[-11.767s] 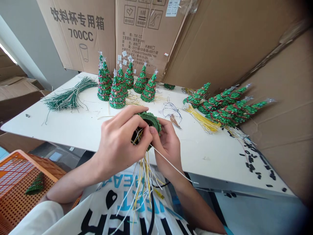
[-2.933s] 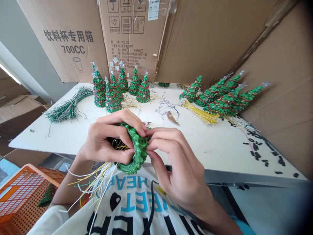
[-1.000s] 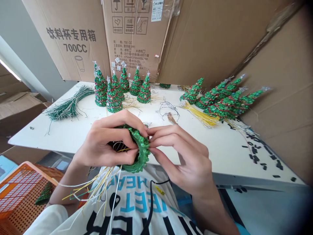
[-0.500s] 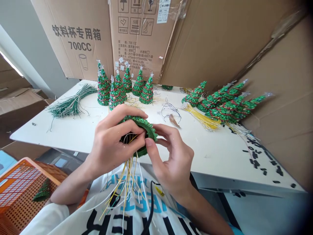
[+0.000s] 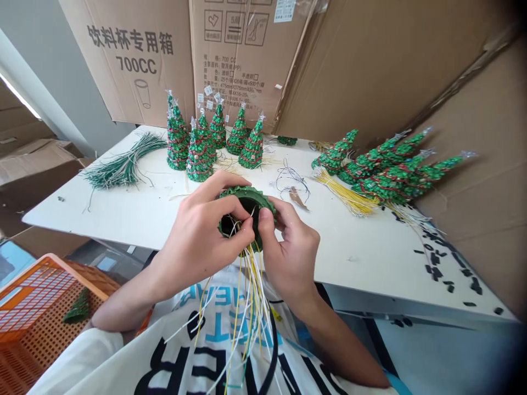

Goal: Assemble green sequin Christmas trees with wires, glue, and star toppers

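Observation:
A small decorative Christmas tree (image 5: pixel 263 201) is turned with its hollow base toward me. White and yellow wires (image 5: pixel 253 285) hang out of that opening and over my shirt. My right hand (image 5: pixel 290 247) grips the tree's rim, thumb on the inner edge and fingers round the outside. My left hand (image 5: pixel 209 225) is at the opening, thumb and forefinger pinched together on a white wire, its tip showing above the fingers. The tree's upper part is hidden behind the base and hands.
Several finished trees (image 5: pixel 200 156) stand at the back, and others (image 5: pixel 387 175) lie at right beside a yellow wire bundle (image 5: pixel 348 195). Green wires (image 5: pixel 123 164) lie at left. Black bits (image 5: pixel 434 258) are scattered at right. An orange crate (image 5: pixel 57 263) holds one tree. Cardboard boxes (image 5: pixel 140 49) stand behind.
Both hands and the tree have shifted slightly right in view. The base opening has turned more toward me, and the left pinch shows a white wire tip. The hanging wires have swung right.

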`<state>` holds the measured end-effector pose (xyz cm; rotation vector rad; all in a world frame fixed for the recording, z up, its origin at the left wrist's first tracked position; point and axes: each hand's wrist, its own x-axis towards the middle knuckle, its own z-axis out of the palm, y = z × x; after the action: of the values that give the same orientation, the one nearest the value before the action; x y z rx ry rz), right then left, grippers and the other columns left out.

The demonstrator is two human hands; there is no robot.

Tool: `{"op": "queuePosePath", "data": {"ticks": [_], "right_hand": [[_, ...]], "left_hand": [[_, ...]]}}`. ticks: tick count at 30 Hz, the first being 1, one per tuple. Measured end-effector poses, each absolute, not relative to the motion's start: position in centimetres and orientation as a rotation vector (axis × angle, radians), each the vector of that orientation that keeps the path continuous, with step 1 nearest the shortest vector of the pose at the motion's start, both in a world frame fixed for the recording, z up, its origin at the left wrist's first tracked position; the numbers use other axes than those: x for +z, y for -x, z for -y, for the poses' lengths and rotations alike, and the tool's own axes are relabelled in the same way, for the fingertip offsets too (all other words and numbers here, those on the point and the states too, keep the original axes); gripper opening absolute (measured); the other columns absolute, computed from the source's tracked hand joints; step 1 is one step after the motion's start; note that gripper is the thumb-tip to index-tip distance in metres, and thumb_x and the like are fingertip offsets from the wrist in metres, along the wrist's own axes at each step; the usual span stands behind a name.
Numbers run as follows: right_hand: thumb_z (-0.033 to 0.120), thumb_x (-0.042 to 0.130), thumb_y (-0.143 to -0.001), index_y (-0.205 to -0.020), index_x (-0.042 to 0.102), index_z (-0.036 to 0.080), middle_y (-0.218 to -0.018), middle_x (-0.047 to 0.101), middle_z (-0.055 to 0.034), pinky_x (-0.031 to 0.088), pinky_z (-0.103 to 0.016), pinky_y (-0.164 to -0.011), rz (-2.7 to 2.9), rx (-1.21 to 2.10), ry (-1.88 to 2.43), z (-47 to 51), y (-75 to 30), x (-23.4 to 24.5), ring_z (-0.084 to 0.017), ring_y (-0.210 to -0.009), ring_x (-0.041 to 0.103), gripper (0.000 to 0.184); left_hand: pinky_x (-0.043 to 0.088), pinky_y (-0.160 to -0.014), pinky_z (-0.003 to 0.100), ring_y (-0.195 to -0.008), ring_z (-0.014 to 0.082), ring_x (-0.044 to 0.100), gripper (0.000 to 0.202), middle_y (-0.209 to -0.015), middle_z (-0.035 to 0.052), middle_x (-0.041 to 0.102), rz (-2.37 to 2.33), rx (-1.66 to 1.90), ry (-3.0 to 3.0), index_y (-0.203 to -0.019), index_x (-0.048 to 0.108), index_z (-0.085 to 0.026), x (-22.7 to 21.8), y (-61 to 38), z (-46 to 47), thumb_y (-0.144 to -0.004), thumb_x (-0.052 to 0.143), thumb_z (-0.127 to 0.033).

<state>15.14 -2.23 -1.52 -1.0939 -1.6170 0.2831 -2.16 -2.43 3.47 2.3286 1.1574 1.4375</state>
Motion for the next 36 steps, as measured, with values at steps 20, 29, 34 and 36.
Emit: {"op": "queuePosePath", "data": {"ticks": [20,29,34,36], "right_hand": [[0.043,0.059,-0.114,-0.126,0.073,0.023,-0.111,0.085,-0.0061,0.065,-0.035,-0.083,1.59,0.374,1.078,2.26,-15.06,-1.24,-0.023,-0.093,0.08,0.027],[0.043,0.057,-0.115,-0.118,0.076,0.023,-0.109,0.085,-0.0047,0.064,-0.033,-0.086,1.575,0.33,1.094,2.49,-14.92,-1.1,-0.022,-0.093,0.08,0.028],[0.044,0.056,-0.115,-0.117,0.078,0.023,-0.101,0.083,-0.004,0.063,-0.033,-0.082,1.572,0.379,1.106,2.37,-14.83,-0.99,-0.022,-0.087,0.076,0.03],[0.044,0.057,-0.115,-0.118,0.079,0.024,-0.099,0.082,-0.0034,0.063,-0.033,-0.083,1.568,0.406,1.094,2.32,-14.8,-0.96,-0.021,-0.087,0.075,0.03]], "left_hand": [[0.064,-0.096,0.042,-0.113,0.0239,0.074,0.018,-0.129,0.0098,0.076,-1.109,1.549,-2.296,-0.085,0.07,-0.021,3.36,2.1,2.64,-0.091,0.073,-0.004],[0.064,-0.1,0.045,-0.115,0.0256,0.075,0.011,-0.13,0.0142,0.075,-1.128,1.599,-2.354,-0.09,0.071,-0.019,3.13,1.61,2.72,-0.096,0.069,-0.011],[0.064,-0.098,0.048,-0.116,0.028,0.074,0.01,-0.13,0.0142,0.075,-1.162,1.545,-2.376,-0.09,0.072,-0.021,3.32,1.7,2.92,-0.096,0.072,-0.014],[0.064,-0.097,0.049,-0.115,0.0287,0.074,0.01,-0.131,0.0144,0.076,-1.181,1.524,-2.385,-0.089,0.073,-0.021,3.39,1.73,3.01,-0.096,0.072,-0.015]]}}
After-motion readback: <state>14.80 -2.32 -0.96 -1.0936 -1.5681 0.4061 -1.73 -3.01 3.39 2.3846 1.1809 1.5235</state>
